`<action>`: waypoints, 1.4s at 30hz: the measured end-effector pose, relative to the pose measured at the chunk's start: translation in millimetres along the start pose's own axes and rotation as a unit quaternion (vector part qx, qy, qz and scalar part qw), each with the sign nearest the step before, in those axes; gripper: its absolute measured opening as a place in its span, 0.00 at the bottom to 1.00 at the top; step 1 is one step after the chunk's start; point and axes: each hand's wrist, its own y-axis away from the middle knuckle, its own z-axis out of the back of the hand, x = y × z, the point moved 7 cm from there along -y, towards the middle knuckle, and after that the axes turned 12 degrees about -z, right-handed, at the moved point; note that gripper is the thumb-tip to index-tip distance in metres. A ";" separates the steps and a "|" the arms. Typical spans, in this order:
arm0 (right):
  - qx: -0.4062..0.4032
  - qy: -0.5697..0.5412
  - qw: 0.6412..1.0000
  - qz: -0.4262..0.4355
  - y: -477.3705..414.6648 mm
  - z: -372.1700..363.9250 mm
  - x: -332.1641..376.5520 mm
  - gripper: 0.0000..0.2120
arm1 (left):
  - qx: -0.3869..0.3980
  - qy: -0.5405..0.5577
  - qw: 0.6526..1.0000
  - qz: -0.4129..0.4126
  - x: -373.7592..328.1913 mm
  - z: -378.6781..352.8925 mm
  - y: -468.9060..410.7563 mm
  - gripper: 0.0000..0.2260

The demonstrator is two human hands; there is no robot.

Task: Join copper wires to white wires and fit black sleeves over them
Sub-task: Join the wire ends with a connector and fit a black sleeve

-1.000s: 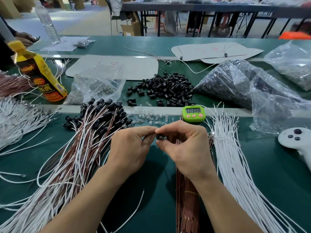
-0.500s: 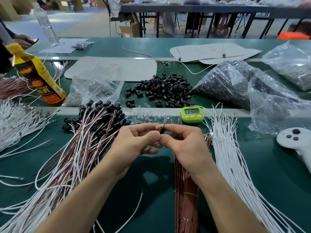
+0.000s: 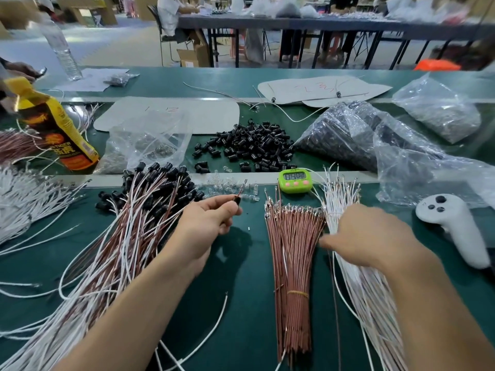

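As I look down through the head camera, the left hand (image 3: pixel 211 220) hovers over the middle of the green bench (image 3: pixel 241 317). Its fingers (image 3: pixel 230 210) are curled and pinch a black sleeve (image 3: pixel 237 200) between thumb and forefinger, and a thin wire end pokes up out of the sleeve. To its right lies a banded bundle of copper wires (image 3: pixel 293 250), fanned out away from the near edge. The right hand (image 3: pixel 367 234) sits just beyond that bundle, over the spread of white wires (image 3: pixel 356 277). It is motion-blurred with its back toward me, so I cannot tell whether its fingers are gripping anything. At the left side of the bench I see a heap of joined wires (image 3: pixel 128 236) with black sleeves on their far ends. Farther back lies a pile of loose sleeves (image 3: pixel 251 145), with a green timer (image 3: pixel 295 180) between it and the copper bundle. A white controller (image 3: pixel 452 226) rests toward the right edge.
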 end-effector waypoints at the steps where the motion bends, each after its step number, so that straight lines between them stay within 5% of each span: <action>1: 0.011 0.008 1.000 0.006 3.9 -5.8 0.5 0.18 | 0.000 0.002 1.000 0.000 0.2 -1.0 0.2 0.06; 8: -0.013 -0.056 0.998 0.021 7.9 -8.0 -3.5 0.09 | 0.006 0.015 1.000 -0.003 0.6 -5.1 2.3 0.06; 12: -0.057 -0.144 0.987 0.037 1.2 16.6 -11.8 0.20 | 0.008 0.010 1.000 -0.003 0.0 -7.1 4.0 0.06; 15: 0.006 -0.050 0.998 0.030 4.2 6.2 -9.4 0.28 | 0.007 0.009 1.000 -0.003 -1.8 -7.1 4.8 0.05; 18: 0.029 0.013 0.998 0.049 5.9 -12.7 -3.8 0.20 | 0.009 0.010 1.000 -0.001 -3.5 -7.0 5.4 0.06; 24: 0.061 -0.176 0.978 0.088 -9.8 9.7 1.1 0.13 | 0.011 -0.003 1.000 -0.004 -3.8 -7.3 5.0 0.06; 26: 0.040 -0.359 0.928 0.094 -9.0 27.8 1.2 0.14 | 0.011 -0.001 1.000 -0.004 -4.3 -8.4 5.7 0.06; 30: 0.037 -0.684 0.723 0.085 -3.6 53.9 1.6 0.18 | 0.004 -0.008 1.000 -0.009 -5.6 -8.7 7.8 0.05; 34: 0.058 -0.664 0.737 0.108 7.2 57.2 23.4 0.13 | 0.000 -0.020 1.000 -0.010 -6.7 -8.1 10.1 0.05; 38: -0.131 -0.745 0.646 0.103 17.8 86.4 7.7 0.10 | 0.001 -0.029 1.000 -0.005 -8.5 -7.7 11.1 0.04; 42: -0.078 -0.763 0.625 0.146 11.9 102.2 40.0 0.07 | 0.012 -0.021 1.000 0.002 -12.3 -12.8 13.3 0.05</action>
